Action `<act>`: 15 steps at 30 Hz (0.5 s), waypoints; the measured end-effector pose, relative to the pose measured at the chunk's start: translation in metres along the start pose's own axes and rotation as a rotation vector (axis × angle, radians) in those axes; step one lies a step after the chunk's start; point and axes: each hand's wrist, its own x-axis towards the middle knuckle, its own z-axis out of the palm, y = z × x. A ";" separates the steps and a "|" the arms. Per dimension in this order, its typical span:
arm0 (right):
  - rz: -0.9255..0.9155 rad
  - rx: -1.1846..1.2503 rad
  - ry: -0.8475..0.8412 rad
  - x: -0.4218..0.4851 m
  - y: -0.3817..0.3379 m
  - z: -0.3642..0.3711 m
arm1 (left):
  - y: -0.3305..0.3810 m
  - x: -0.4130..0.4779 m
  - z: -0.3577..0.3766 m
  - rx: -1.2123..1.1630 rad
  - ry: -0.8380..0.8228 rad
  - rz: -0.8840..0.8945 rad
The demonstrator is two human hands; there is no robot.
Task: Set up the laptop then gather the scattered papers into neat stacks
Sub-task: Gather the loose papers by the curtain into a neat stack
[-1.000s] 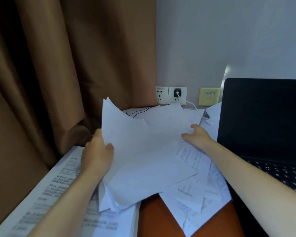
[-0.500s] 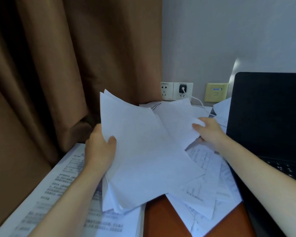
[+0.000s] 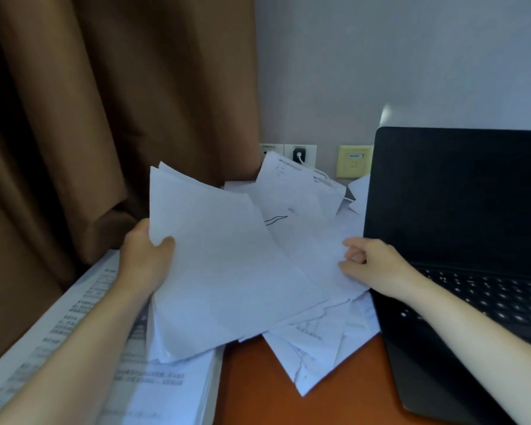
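Observation:
My left hand [image 3: 146, 259] grips the left edge of a bundle of white sheets [image 3: 224, 271], lifted and tilted above the desk. My right hand [image 3: 371, 265] pinches the near edge of another white sheet [image 3: 307, 228] that leans up against the bundle's right side. More loose papers [image 3: 316, 348] lie spread on the orange-brown desk [image 3: 258, 394] beneath. An open black laptop [image 3: 460, 210] stands at the right with a dark screen, its keyboard under my right forearm.
A thick stack of printed pages [image 3: 74, 348] lies along the desk's left edge under my left arm. Brown curtains [image 3: 105, 118] hang at the left. Wall sockets [image 3: 299, 154] with a white cable and a yellow plate [image 3: 353, 161] sit on the grey wall behind.
My right hand has lifted a sheet off the desk and drawn it toward me, against the bundle. The left hand has raised the bundle slightly.

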 end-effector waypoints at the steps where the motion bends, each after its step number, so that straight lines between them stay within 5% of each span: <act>1: -0.004 -0.012 -0.015 0.001 -0.001 0.006 | 0.000 0.000 0.000 0.013 -0.003 0.009; 7: 0.055 -0.397 -0.048 0.011 -0.018 0.021 | 0.001 -0.001 0.003 0.056 -0.026 0.028; 15: 0.023 -0.190 -0.042 0.017 -0.023 0.029 | -0.001 0.001 0.002 0.049 -0.038 0.020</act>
